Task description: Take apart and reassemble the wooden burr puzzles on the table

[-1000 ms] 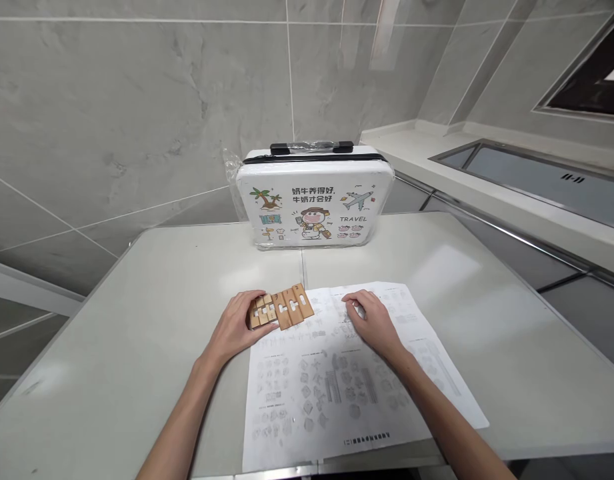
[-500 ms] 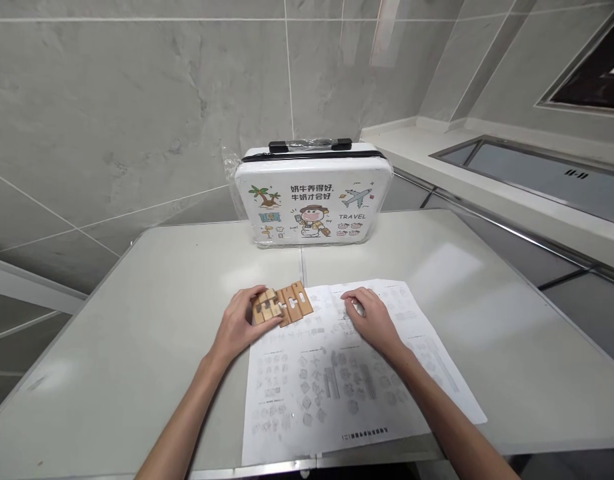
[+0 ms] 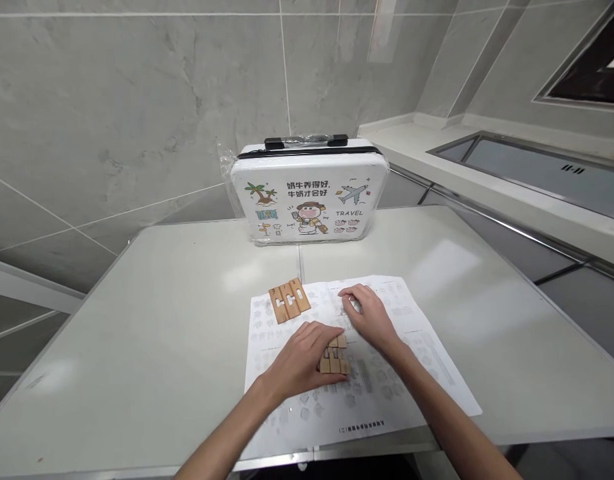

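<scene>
My left hand point(image 3: 307, 357) is closed round a row of pale wooden puzzle blocks point(image 3: 335, 365), thumb on the near side and fingers on the far side. The blocks have notches in the middle and are held at the printed sheet point(image 3: 331, 417). Beyond this hand, three flat wooden slats point(image 3: 287, 308) lie side by side, with cut-out slots and handwritten numbers. My right hand point(image 3: 369, 313) rests at the sheet's upper right. Its fingers are curled and the thumb bends toward the index finger; nothing shows between them.
A white cartoon suitcase point(image 3: 307, 200) in clear plastic stands at the back of the pale table point(image 3: 137, 347). Behind it is a grey tiled wall point(image 3: 137, 100). A ledge point(image 3: 411, 140) runs along the right side.
My left hand has moved right and toward me with the blocks, away from the slats, which stay where they were. My right hand has barely moved.
</scene>
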The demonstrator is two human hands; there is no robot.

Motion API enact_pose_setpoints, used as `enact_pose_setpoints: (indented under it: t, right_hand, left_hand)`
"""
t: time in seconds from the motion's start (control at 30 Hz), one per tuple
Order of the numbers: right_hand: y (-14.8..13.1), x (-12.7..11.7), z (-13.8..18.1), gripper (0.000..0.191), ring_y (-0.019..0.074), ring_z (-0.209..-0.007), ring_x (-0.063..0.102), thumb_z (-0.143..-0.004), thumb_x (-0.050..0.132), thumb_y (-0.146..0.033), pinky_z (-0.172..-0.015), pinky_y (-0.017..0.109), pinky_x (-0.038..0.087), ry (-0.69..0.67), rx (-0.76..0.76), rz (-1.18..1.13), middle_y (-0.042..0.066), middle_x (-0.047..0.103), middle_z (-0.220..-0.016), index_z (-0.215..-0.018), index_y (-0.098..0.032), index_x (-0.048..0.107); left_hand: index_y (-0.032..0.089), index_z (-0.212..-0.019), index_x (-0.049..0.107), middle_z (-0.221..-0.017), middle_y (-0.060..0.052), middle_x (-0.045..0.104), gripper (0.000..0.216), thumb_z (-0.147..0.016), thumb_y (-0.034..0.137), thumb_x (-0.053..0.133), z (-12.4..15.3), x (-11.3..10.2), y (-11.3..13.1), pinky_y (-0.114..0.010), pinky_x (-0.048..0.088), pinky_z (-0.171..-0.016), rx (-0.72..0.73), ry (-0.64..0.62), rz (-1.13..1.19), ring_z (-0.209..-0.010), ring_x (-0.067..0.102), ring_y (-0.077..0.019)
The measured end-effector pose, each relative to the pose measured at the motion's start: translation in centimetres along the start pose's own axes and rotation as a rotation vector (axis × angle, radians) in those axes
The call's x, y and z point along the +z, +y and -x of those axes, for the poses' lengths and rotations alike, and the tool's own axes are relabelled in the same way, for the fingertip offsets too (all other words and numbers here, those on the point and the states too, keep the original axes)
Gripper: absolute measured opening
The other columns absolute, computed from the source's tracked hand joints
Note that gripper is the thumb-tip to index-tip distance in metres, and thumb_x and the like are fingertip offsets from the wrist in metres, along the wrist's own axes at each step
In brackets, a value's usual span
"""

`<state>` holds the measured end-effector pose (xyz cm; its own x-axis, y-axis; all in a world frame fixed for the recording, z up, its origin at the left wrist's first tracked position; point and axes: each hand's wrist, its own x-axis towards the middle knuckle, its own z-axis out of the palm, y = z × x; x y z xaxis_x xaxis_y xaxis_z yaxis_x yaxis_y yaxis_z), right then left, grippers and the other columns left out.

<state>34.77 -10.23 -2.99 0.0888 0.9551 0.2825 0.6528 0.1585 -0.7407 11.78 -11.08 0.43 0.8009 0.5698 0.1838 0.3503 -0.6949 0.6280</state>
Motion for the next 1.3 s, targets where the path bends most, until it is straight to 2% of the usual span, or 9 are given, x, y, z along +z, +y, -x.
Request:
enact_pose_setpoints:
  t: [0.2, 0.3, 0.4, 0.53, 0.63, 0.77, 1.0, 1.17, 1.3]
  right_hand:
    - [-0.5, -0.4, -0.1, 0.017, 0.0269, -0.095, 0.065, -0.103, 0.051, -0.026, -0.088, 0.042, 0.05, 0.003, 0.0, -0.018, 0.006, 0.073, -0.098, -0.101, -0.025, 0.069]
    - [-1.1, -0.9, 0.1, 0.02, 0.0239, -0.085, 0.064, -0.104, 0.052, -0.03, -0.077, 0.037, 0.049, -0.015, 0.012, -0.062, 0.005, 0.071, -0.089, -0.093, -0.024, 0.067]
    - [-1.5, -1.2, 0.4, 0.027, 0.018, -0.061, 0.052, -0.105, 0.054, -0.037, -0.061, 0.032, 0.041, -0.149, 0.031, -0.13, -0.001, 0.06, -0.066, -0.084, -0.024, 0.065]
    - [-1.9, -1.5, 0.8, 0.029, 0.0137, -0.049, 0.04, -0.102, 0.06, -0.041, -0.056, 0.029, 0.035, -0.293, -0.006, -0.162, -0.006, 0.045, -0.052, -0.081, -0.023, 0.065]
    - [-2.2, -1.8, 0.9, 0.023, 0.0126, -0.047, 0.042, -0.1, 0.063, -0.04, -0.055, 0.028, 0.035, -0.383, -0.031, -0.171, -0.008, 0.045, -0.051, -0.087, -0.022, 0.069]
    - [-2.3, -2.6, 1.0, 0.014, 0.0113, -0.044, 0.042, -0.096, 0.067, -0.036, -0.057, 0.027, 0.036, -0.518, -0.045, -0.155, -0.01, 0.045, -0.048, -0.093, -0.022, 0.068]
    - [-2.3, -2.9, 1.1, 0.009, 0.0122, -0.047, 0.052, -0.09, 0.071, -0.029, -0.063, 0.027, 0.041, -0.567, -0.053, -0.084, -0.01, 0.056, -0.051, -0.093, -0.024, 0.066]
    - [-2.4, -3.0, 1.1, 0.016, 0.0133, -0.052, 0.058, -0.084, 0.078, -0.03, -0.064, 0.027, 0.042, -0.6, -0.048, -0.082, -0.009, 0.067, -0.058, -0.095, -0.025, 0.067]
    - [-2.5, -3.2, 1.1, 0.017, 0.0138, -0.056, 0.061, -0.083, 0.077, -0.028, -0.065, 0.027, 0.043, -0.617, -0.047, -0.058, -0.009, 0.068, -0.062, -0.098, -0.026, 0.068]
  left_hand:
    - [0.027, -0.138, 0.053, -0.126, -0.012, 0.067, 0.082, -0.074, 0.063, 0.09, 0.2, -0.3, -0.3, -0.049, 0.055, -0.094, -0.007, 0.069, -0.066, -0.113, 0.064, -0.0333]
    - [0.024, -0.125, 0.061, -0.12, -0.012, 0.064, 0.077, -0.069, 0.069, 0.09, 0.5, -1.0, -0.5, -0.047, 0.054, -0.088, -0.032, 0.115, -0.143, -0.107, 0.062, -0.0328]
    - [0.021, -0.119, 0.064, -0.114, -0.011, 0.063, 0.073, -0.07, 0.07, 0.089, 0.7, -1.6, -0.7, -0.042, 0.052, -0.083, -0.045, 0.136, -0.187, -0.101, 0.06, -0.0302]
    - [0.021, -0.119, 0.065, -0.097, -0.005, 0.063, 0.074, -0.07, 0.07, 0.089, 0.8, -2.0, -0.8, -0.037, 0.049, -0.078, -0.077, 0.186, -0.083, -0.088, 0.06, -0.0253]
    - [0.023, -0.128, 0.063, -0.081, 0.002, 0.06, 0.078, -0.07, 0.069, 0.09, 1.0, -1.9, -0.7, -0.033, 0.048, -0.074, -0.202, 0.225, 0.124, -0.074, 0.059, -0.0197]
    - [0.025, -0.136, 0.061, -0.078, 0.005, 0.062, 0.08, -0.071, 0.06, 0.093, 1.0, -1.6, -0.4, -0.028, 0.045, -0.067, -0.361, 0.239, 0.384, -0.068, 0.056, -0.016]
    - [0.023, -0.138, 0.059, -0.084, 0.002, 0.065, 0.077, -0.075, 0.048, 0.094, 0.5, -1.8, -0.3, -0.029, 0.046, -0.071, -0.433, 0.339, 0.564, -0.07, 0.061, -0.0159]
    - [0.023, -0.139, 0.057, -0.085, 0.002, 0.065, 0.078, -0.075, 0.046, 0.095, 0.5, -1.7, -0.6, -0.029, 0.046, -0.07, -0.464, 0.385, 0.6, -0.069, 0.058, -0.0151]
    - [0.024, -0.139, 0.057, -0.089, 0.001, 0.065, 0.078, -0.075, 0.046, 0.095, 0.5, -1.4, -0.7, -0.028, 0.045, -0.069, -0.466, 0.397, 0.637, -0.069, 0.057, -0.0141]
